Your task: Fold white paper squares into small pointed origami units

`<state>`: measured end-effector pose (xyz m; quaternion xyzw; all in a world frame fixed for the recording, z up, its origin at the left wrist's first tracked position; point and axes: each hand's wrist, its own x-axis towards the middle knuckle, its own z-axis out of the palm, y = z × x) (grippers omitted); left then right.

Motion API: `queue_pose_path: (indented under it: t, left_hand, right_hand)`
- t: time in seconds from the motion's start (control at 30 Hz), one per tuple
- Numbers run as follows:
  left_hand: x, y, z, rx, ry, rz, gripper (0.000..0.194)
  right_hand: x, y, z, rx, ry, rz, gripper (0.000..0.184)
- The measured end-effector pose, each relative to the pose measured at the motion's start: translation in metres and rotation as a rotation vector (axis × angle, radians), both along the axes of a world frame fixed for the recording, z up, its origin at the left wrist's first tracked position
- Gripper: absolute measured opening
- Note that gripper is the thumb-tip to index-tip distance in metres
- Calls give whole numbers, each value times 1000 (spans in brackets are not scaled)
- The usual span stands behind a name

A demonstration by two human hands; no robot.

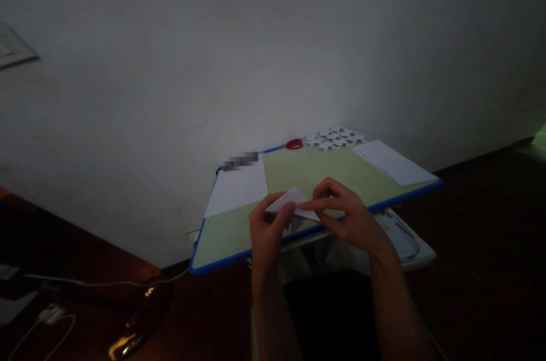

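A small white folded paper piece is held between both hands just above the near edge of a green board with a blue rim. My left hand pinches its left end with the thumb on top. My right hand grips its right side, fingers curled over the fold. At the board's far edge lies a heap of several folded white paper pieces, with red-handled scissors beside it.
White sheets lie on the board at the left and far right. A pale wall rises right behind the board. White cables and a plug lie on the dark floor at the lower left.
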<state>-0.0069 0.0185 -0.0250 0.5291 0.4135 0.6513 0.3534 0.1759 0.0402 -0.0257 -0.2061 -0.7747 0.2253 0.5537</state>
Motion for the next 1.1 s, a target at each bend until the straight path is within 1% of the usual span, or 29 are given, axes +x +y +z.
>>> queue_pose_path:
  t: [0.13,0.23,0.37,0.47,0.53,0.63,0.67,0.77,0.8,0.93,1.1]
  left_hand:
    - [0,-3,1,-59,28,-66,16]
    - [0,-5,2,-66,1,-103,16]
    - [0,-6,0,-42,-19,-92,14]
    - [0,-6,0,-22,-9,-79,12]
    - [0,-6,2,-15,18,-82,12]
    - [2,-8,7,-10,72,-94,14]
    - [3,-9,9,-10,86,-97,14]
    - [6,-10,12,4,84,-97,16]
    - [7,-10,13,9,71,-98,16]
    - [10,-11,15,28,17,-94,19]
    - [12,-10,16,55,2,-90,31]
  right_hand:
    - [3,-2,0,-19,9,57,44]
    - [3,-3,1,-26,36,98,40]
    - [4,-4,3,-32,61,140,32]
    - [4,-3,2,-52,50,146,25]
    - [3,-2,2,-69,62,123,17]
    - [-2,0,2,-111,153,55,7]
    - [-4,0,3,-130,195,32,8]
    - [-10,-1,6,-164,302,-9,24]
    - [-12,-2,7,-160,316,-19,26]
    - [-19,-5,10,-110,328,-82,18]
    - [-24,-6,12,-116,359,-132,23]
